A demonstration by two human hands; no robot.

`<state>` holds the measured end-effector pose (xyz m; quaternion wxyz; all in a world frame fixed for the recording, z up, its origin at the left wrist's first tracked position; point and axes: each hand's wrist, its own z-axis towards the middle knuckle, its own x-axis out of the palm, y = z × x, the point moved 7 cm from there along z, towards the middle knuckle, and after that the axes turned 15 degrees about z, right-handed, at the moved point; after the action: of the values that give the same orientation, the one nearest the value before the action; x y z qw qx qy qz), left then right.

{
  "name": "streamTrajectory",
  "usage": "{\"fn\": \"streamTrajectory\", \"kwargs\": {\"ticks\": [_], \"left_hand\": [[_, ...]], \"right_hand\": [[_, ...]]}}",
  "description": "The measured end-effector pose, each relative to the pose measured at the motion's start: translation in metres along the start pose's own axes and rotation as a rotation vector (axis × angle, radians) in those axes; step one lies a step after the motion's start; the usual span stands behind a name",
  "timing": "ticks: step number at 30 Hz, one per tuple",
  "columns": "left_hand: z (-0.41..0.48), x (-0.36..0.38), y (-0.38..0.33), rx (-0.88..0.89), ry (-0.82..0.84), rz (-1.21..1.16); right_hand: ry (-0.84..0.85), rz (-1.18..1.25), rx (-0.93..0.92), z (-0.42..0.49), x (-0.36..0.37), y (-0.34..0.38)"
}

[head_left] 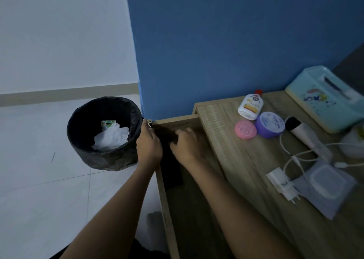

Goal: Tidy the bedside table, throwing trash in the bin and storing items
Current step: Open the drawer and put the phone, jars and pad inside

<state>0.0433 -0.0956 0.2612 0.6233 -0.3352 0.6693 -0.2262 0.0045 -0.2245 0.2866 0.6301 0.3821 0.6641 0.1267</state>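
Blue wall behind the wooden table (246, 150); in its drawer (197, 203), right hand (186, 143) curls on a flat black item (171, 172), left hand (149, 143) grip unclear. Likely light, limp; support both ends.

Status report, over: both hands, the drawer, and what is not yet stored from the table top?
Left hand and right hand in open drawer. Right fingers curl on dark item; left grasp unclear. Bottle, pink jar, purple jar, charger not yet stored.

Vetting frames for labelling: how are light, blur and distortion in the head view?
Head view: dim, bluish light; left hand and right hand motion-blurred, grips unreadable; dark item in the drawer nearly lost in shadow; wide-angle slants the blue wall edge; bin and white paper fairly sharp.
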Motion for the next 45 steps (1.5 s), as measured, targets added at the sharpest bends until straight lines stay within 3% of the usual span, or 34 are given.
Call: {"fn": "streamTrajectory", "kwargs": {"ticks": [5,10,22,27,33,40,45], "left_hand": [[0.000,0.003,0.001,-0.008,0.035,-0.002],[-0.002,0.000,-0.001,-0.006,0.035,0.003],[-0.002,-0.002,0.002,-0.012,0.024,0.004],[-0.004,-0.004,-0.001,-0.013,0.020,0.001],[-0.004,-0.005,-0.001,-0.007,0.012,0.037],[-0.004,-0.005,0.000,-0.039,0.030,0.071],[-0.004,-0.007,-0.001,-0.024,0.003,0.074]], "right_hand": [[-0.320,0.013,-0.163,-0.015,-0.104,0.004],[-0.505,0.001,-0.113,-0.021,-0.169,-0.033],[-0.413,-0.221,0.087,-0.030,-0.157,-0.076],[-0.436,-0.265,0.053,-0.035,-0.147,-0.082],[-0.502,-0.079,0.117,-0.036,-0.144,-0.091],[-0.584,0.095,-0.130,-0.042,-0.116,-0.015],[-0.478,0.197,-0.247,-0.037,-0.058,0.019]]}}
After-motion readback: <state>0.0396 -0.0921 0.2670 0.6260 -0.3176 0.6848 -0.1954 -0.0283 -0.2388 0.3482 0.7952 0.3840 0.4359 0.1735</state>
